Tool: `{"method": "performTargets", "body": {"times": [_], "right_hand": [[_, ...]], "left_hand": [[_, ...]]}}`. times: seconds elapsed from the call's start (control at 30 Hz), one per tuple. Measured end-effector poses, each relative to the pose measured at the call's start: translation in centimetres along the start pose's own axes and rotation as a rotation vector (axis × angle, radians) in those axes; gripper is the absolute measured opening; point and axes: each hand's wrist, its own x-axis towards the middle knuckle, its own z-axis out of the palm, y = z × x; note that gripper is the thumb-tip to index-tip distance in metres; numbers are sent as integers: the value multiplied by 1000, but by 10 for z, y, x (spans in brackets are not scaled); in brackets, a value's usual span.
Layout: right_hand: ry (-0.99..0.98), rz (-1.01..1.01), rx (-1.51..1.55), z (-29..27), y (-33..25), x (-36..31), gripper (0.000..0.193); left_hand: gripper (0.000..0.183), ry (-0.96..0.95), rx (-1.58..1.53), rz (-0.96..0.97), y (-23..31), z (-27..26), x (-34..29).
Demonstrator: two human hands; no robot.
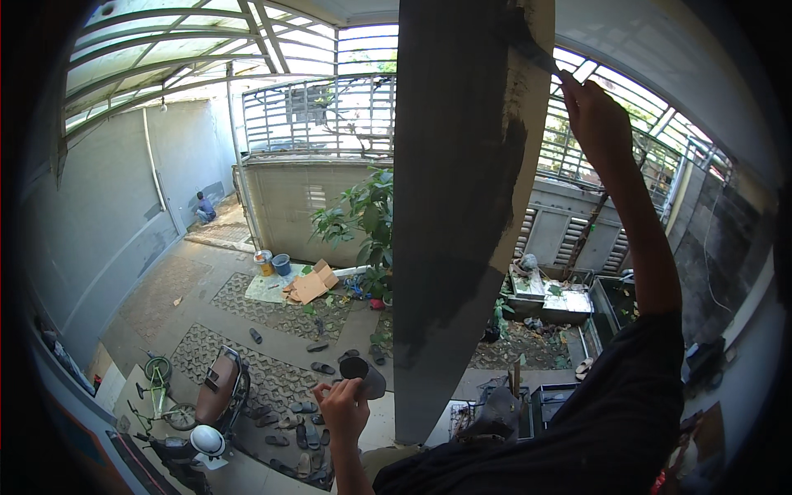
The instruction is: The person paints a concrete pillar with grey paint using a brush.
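A tall square pillar (450, 223) rises through the middle of the view, coated mostly in dark grey paint. Its right face keeps a cream strip (536, 124) with a ragged paint edge. High at that strip, my right hand (596, 120) grips a paintbrush (535, 51) by the handle, its dark bristle end against the pillar. My right arm is stretched upward. Low and left of the pillar, my left hand (342, 406) is closed on a dark cup (367, 379), tilted with its mouth showing. What the cup contains is too dark to tell.
Below left stand a motorcycle (223, 384), a green bicycle (158, 388) and a white helmet (208, 440), with several sandals (309, 436) around. Farther off are a blue bucket (281, 264), cardboard (310, 285), a leafy plant (367, 214) and a crouching person (205, 208). Planter boxes (549, 305) lie right of the pillar.
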Motion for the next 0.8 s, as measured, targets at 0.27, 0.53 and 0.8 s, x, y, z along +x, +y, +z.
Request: {"method": "performTargets", "body": {"times": [0.27, 0.53, 0.8], "right_hand": [[-596, -157, -11, -83, -138, -158, 44], [-965, -210, 508, -79, -115, -130, 20], [-111, -63, 280, -71, -12, 60, 22]], "left_hand": [[21, 19, -25, -40, -19, -5, -14], [21, 81, 55, -152, -46, -26, -18], [21, 105, 115, -213, -55, -41, -20]]}}
